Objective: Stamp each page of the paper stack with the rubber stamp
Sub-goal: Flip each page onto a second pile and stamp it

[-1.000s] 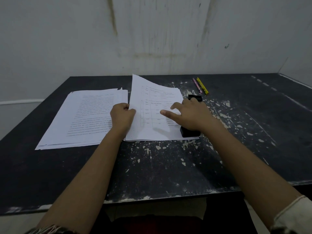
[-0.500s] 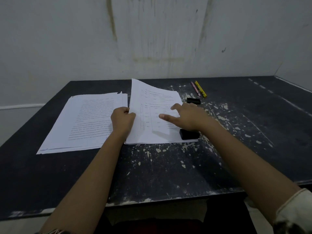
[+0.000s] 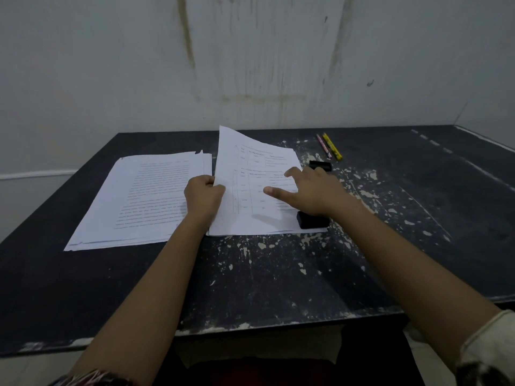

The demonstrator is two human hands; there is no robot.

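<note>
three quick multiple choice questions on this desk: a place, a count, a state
1. The black stamp sits: A on the left stack; B on the floor; C on the near right corner of the right stack.
2. Pencils on the table: A two; B one; C four.
3. The top sheet there is: A flat; B lifted at its left edge; C crumpled.
C, beside the heel of the right hand; A, one pink, one yellow; B, the left hand grips that edge.

Left hand (image 3: 204, 195): curled, sheet (image 3: 250, 174) edge pinched.
Right hand (image 3: 315, 192): palm down, thumb and forefinger stretched.
Forearms: extended forward.
</note>
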